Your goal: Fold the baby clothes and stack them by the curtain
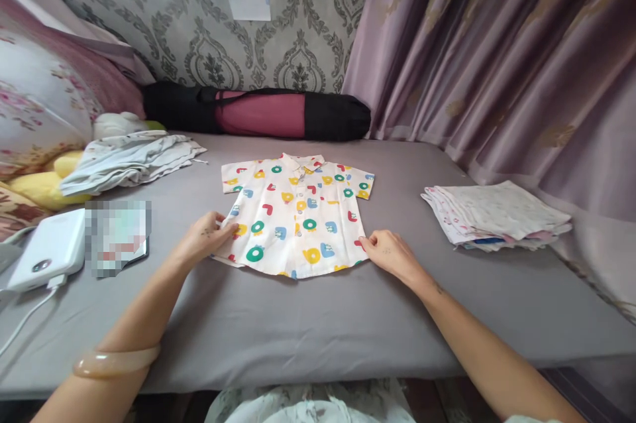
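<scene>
Left hand (209, 236) and right hand (390, 252) clamp fingers (370, 241) on opposite lower edges of the white, multicolour-printed cloth shirt (297, 227).

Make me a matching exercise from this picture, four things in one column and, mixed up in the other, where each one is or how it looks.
1. Shirt
2. Stack of folded cloths
3. Power bank
4. Long bag

A. Black with a dark pink middle
B. At the right, near the purple curtain
C. Laid out flat, left hand and right hand at its lower sides
D. At the left, with a white cable plugged in

Pairs: 1-C, 2-B, 3-D, 4-A
</scene>
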Demonstrator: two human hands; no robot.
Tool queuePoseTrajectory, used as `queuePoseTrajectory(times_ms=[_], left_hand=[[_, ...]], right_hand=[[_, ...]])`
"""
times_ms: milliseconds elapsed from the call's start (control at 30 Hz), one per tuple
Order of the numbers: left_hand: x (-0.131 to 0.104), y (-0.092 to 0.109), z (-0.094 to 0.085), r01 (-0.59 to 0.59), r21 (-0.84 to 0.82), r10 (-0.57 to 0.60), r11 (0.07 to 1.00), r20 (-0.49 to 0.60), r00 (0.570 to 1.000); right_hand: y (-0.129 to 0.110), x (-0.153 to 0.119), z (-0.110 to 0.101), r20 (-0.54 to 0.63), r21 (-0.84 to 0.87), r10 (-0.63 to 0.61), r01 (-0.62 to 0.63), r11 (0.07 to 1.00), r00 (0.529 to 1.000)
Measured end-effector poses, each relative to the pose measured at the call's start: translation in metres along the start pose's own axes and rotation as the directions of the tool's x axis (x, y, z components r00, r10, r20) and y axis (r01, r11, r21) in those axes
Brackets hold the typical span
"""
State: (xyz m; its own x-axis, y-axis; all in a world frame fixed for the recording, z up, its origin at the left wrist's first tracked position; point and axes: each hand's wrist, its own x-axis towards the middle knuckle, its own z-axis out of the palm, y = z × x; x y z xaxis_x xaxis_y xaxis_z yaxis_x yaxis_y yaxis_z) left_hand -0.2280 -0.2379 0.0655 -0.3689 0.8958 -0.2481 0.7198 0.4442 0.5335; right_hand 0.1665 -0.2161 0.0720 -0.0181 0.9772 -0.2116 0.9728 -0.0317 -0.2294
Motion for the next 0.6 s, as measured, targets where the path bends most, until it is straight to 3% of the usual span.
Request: queuePoseTrajectory(times_ms=[100, 400, 600], left_hand=[[-0.006, -0.004, 0.000, -0.024, -0.021, 0.025, 0.999, 0.032, 0.999], [-0.002, -0.018, -0.002, -0.031, 0.036, 0.031, 0.999, -0.006, 0.999], [0.007, -0.021, -0.012, -0.035, -0.052, 0.040, 0.998, 0.115, 0.993]], right_hand=[[-0.001, 0.000, 0.000, 0.027, -0.034, -0.019, 0.020, 0.999, 0.999], [0.006, 0.002, -0.009, 0.106, 0.010, -0.115, 0.115, 0.993, 0.988], [0.011, 0.007, -0.012, 0.158, -0.011, -0.145, 0.148, 0.989, 0.977]])
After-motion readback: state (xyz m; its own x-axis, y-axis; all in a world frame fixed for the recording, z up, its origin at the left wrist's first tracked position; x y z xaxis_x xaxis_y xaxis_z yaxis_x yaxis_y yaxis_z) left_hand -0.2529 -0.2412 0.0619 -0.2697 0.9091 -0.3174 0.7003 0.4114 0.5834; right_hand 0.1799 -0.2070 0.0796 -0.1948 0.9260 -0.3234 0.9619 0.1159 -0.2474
